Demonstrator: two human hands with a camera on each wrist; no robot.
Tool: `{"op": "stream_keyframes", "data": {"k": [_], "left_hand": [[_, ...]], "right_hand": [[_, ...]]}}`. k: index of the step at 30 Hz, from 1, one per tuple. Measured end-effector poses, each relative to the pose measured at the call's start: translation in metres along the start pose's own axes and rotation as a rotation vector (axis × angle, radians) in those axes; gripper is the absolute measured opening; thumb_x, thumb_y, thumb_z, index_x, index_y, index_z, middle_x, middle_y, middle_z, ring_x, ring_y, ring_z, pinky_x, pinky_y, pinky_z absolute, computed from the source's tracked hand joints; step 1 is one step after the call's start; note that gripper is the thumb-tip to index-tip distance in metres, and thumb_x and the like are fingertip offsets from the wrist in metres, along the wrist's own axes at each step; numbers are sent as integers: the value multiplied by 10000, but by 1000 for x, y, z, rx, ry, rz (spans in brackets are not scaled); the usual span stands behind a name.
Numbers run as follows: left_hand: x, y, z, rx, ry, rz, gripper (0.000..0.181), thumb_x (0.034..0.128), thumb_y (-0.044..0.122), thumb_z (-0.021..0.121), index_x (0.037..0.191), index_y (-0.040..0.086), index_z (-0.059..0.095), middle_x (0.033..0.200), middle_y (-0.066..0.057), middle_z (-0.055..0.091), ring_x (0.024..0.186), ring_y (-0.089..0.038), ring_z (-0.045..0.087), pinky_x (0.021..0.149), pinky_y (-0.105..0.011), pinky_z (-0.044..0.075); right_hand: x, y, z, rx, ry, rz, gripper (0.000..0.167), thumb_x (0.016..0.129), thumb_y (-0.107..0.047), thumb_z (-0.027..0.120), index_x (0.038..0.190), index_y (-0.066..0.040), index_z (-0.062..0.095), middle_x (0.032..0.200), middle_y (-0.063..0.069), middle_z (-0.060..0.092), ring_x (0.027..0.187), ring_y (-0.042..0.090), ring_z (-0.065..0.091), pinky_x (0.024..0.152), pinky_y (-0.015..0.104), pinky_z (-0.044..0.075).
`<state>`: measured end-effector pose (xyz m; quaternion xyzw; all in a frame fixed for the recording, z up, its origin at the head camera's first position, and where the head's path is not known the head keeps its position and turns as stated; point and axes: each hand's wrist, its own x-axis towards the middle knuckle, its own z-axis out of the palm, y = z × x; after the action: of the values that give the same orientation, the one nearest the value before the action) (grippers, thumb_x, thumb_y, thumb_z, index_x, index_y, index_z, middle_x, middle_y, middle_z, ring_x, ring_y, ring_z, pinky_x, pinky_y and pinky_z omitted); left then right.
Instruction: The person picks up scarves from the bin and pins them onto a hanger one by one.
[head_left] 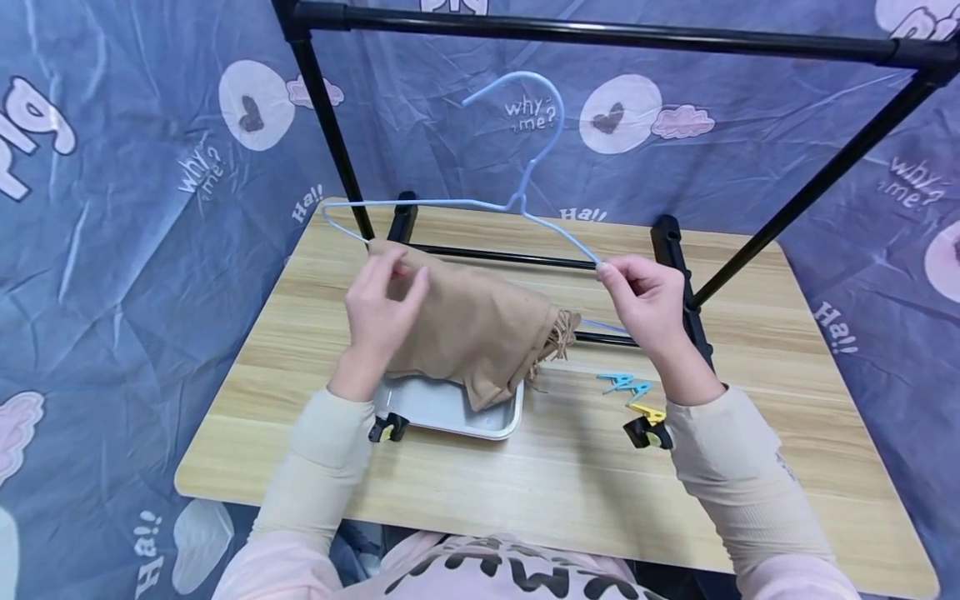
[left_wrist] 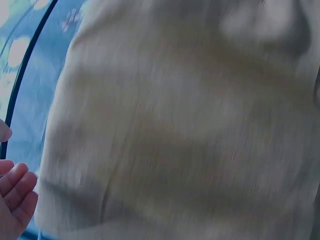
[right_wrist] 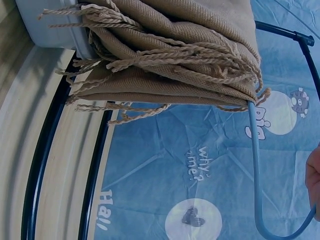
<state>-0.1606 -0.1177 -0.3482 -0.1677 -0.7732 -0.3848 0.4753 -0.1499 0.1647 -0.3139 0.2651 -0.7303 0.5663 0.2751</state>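
A light blue wire hanger (head_left: 525,200) is held up at a tilt, its hook pointing upward. My right hand (head_left: 648,304) pinches its right shoulder between thumb and fingers. Folded over the hanger's lower bar hangs a tan scarf (head_left: 472,321), with twisted fringe (right_wrist: 195,60) along its right edge. My left hand (head_left: 378,312) is at the scarf's left end, thumb and fingers apart. In the left wrist view, that hand's fingers (left_wrist: 20,187) are loosely bent beside the cloth, gripping nothing. Whether they touch it, I cannot tell.
Below the scarf, a pale metal tray (head_left: 450,417) stands on the wooden table (head_left: 787,450). Two blue clothespins (head_left: 618,381) and a yellow one (head_left: 648,412) lie to its right. A black garment rack (head_left: 600,32) rises behind, its low crossbars near the hanger.
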Motion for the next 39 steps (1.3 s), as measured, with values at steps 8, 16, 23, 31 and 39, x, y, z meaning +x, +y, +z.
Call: {"op": "stream_keyframes", "data": {"k": [8,16,23,31,39], "left_hand": [[-20,33,28,-36,-205,192,229,741,125,636,903,-31,591,854,-137,577,802,-248,538,758,-306,410],[-24,47,55,116,-538,474,320,841,214,522,1076,1,560,1069,-117,556,1045,-252,462,952,-350,247],[-24,45,68,135,-567,541,171,844,107,500,946,20,607,909,-77,595,871,-205,531,836,-304,356],[-15,47,69,27,-410,507,133,794,47,524,880,14,620,849,-76,609,791,-203,557,754,-286,401],[7,62,69,-46,-343,488,131,820,63,525,894,24,626,859,-62,612,799,-195,564,768,-273,406]], "right_hand": [[-1,1,1,2,14,5,101,775,83,559,677,101,581,491,4,420,399,67,279,394,195,215],[0,-1,4,3,4,-20,101,778,77,561,686,112,584,486,6,410,401,64,280,397,192,218],[1,-3,6,-3,-6,-18,96,778,80,562,692,106,594,482,3,403,409,66,282,407,198,220],[5,-6,7,-19,-16,-20,92,774,80,564,691,105,593,493,-6,436,404,59,291,399,194,233],[11,-11,8,47,-21,-58,176,800,8,575,677,134,569,531,-5,487,439,65,319,439,191,269]]}}
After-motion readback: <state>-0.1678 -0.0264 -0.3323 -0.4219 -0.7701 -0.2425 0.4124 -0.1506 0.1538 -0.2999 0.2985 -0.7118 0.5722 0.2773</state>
